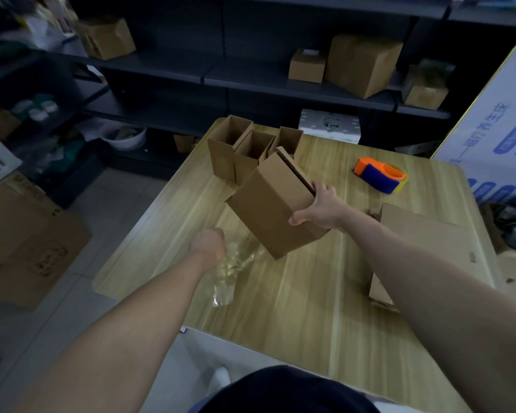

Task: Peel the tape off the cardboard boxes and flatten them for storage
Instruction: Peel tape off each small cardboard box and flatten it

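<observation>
Tilted cardboard box (273, 204) in the right hand (319, 208), crumpled tape (231, 266) in the left hand (210, 242).
Right fingers (322, 187) wrap the box's upper edge above the surface (310, 308); left fingers curl tight (tips hidden). Open boxes (239, 150) stand at the far edge, well apart from both hands.

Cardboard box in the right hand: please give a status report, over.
Right hand grips cardboard box, tilted over table. Left hand curled on crumpled clear tape. Three open boxes stand behind, nothing blocking.
</observation>
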Motion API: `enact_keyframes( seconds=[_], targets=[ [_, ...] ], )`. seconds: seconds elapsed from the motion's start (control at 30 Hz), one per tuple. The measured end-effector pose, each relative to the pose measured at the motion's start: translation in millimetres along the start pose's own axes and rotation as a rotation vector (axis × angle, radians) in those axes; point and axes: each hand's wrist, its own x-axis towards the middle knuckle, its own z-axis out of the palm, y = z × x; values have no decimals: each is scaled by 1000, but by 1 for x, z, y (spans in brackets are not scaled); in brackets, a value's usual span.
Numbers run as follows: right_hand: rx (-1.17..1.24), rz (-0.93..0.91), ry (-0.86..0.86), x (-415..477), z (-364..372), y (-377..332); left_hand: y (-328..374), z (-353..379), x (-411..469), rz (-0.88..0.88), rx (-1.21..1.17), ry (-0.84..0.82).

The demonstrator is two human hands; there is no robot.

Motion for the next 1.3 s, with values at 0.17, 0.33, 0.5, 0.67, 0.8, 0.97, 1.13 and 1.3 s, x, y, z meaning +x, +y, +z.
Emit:
enact_keyframes(
  seconds=[0.17,0.33,0.5,0.67,0.8,0.97,1.13,1.3],
  targets=[
    [0,-6,18,-3,0,-8,-8,1,3,4,-149,0],
    [11,-2,91,-5,-4,-13,-5,-17,11,38,-352,-41],
    [-102,-8,163,-10,-9,-16,0,-36,18,8,-214,51],
    [-368,-45,198,-17,-14,-21,44,-94,11,118,-677,386],
    [-489,-75,172,-19,-11,-27,78,-128,11,217,-838,74],
    [-482,-23,40,-21,-1,-9,89,-97,12,82,-888,-147],
    [-182,65,-110,-30,0,27,95,-66,3,62,-931,-197],
    [-153,57,-69,-32,-8,34,106,-65,1,28,-941,-182]
  ],
)
